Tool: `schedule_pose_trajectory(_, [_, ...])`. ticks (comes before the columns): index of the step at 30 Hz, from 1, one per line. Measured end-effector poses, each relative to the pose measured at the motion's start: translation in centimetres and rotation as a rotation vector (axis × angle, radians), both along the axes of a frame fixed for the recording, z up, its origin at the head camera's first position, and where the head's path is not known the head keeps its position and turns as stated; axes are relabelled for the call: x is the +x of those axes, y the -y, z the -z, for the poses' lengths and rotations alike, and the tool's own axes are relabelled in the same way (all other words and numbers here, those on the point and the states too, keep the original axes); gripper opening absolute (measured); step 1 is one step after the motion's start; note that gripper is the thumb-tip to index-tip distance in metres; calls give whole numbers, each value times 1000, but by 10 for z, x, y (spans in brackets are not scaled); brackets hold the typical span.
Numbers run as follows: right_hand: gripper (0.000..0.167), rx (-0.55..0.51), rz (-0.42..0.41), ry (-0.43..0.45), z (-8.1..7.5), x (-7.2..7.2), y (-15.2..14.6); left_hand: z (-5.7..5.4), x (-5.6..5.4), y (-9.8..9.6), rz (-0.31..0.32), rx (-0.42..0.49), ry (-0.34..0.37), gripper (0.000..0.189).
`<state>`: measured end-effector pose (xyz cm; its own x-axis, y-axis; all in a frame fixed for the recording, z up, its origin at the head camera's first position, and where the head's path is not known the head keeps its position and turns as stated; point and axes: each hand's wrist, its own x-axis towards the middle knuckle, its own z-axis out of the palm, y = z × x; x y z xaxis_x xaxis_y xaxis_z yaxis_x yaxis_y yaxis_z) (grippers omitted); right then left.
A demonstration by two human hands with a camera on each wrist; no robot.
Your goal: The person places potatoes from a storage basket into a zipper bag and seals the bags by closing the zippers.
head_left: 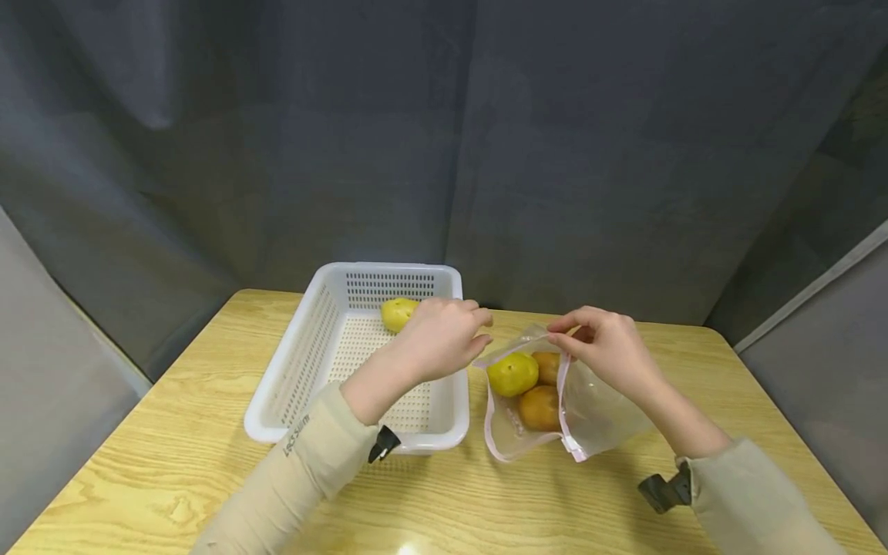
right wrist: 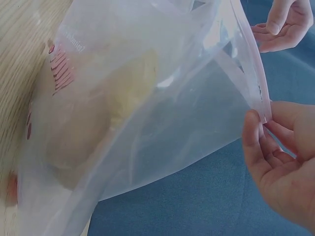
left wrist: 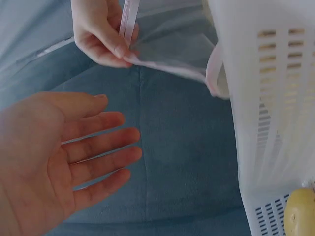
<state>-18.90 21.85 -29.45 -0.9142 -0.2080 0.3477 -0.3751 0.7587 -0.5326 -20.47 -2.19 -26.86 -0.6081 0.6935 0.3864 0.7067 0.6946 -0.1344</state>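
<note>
My right hand (head_left: 605, 345) pinches the rim of a clear zip bag (head_left: 610, 412) with pink-edged lips, between thumb and fingers. The bag's mouth gapes toward the left. Inside it lie a yellow roundish, potato-like piece (head_left: 512, 375) and two orange-brown ones (head_left: 539, 408). My left hand (head_left: 444, 339) hovers over the basket's right rim, beside the bag's mouth. Its fingers are spread and hold nothing in the left wrist view. Below and behind that hand, another yellow potato-like piece (head_left: 398, 314) sits in a white plastic basket (head_left: 357, 441), partly hidden by the hand.
The basket, with slotted walls, stands on a wooden table (head_left: 180, 432) to the left of the bag. Dark grey cloth (head_left: 444, 154) hangs behind the table's far edge. Lighter panels flank both sides.
</note>
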Motion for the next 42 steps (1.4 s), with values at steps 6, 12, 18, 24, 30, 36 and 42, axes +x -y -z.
schedule_pose_trajectory(6, [16,-5,3,35,3,1,-2,-3,-10,12,-32,7,19,18])
schedule_pose_trajectory(12, [14,2,-6,23,3,1,-2,-5,-20,25,-77,37,52,17])
schedule_pose_trajectory(18, [13,4,-12,22,1,1,-2,-4,-32,36,-96,46,86,17])
schedule_pose_trajectory(24, [14,3,-10,26,1,2,-3,-2,-44,44,-132,31,137,17])
schedule_pose_trajectory(30, [17,16,2,52,2,3,-4,3,-53,50,-154,36,210,17])
schedule_pose_trajectory(36, [19,19,-2,74,1,4,-4,7,-61,56,-174,42,248,19])
schedule_pose_trajectory(42, [18,37,-4,90,2,3,-3,12,-68,59,-201,32,294,24])
